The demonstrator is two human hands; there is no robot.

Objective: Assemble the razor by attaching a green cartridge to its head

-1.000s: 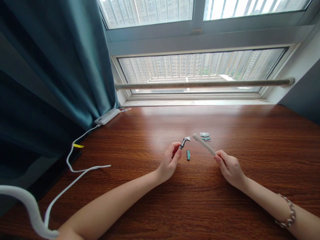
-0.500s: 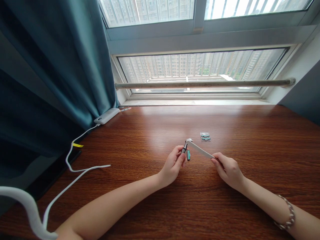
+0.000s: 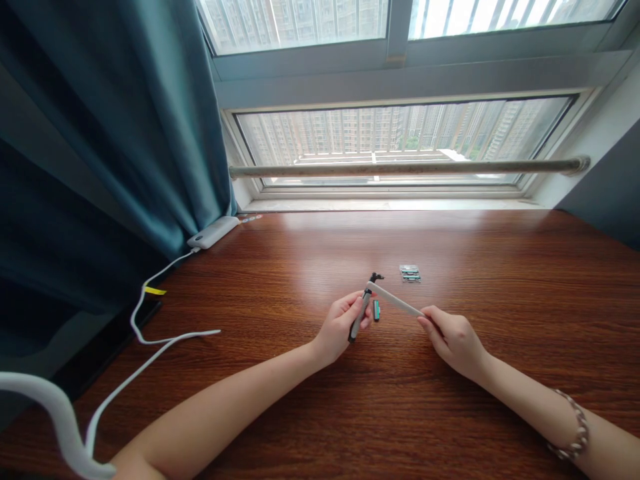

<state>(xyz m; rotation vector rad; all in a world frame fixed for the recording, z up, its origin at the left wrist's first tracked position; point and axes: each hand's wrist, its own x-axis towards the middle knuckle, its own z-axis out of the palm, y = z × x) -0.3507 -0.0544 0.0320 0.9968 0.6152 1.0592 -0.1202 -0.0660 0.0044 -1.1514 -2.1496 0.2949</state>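
Grips a razor (image 3: pixel 361 317) in the curled left hand (image 3: pixel 336 331) and pinches a pale stick (image 3: pixel 397 301) in the closed right hand (image 3: pixel 457 341).

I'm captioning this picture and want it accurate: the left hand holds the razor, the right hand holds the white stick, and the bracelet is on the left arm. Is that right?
The bracelet is on the right arm, as the head view shows. The left hand holds the razor, the right hand the white stick.
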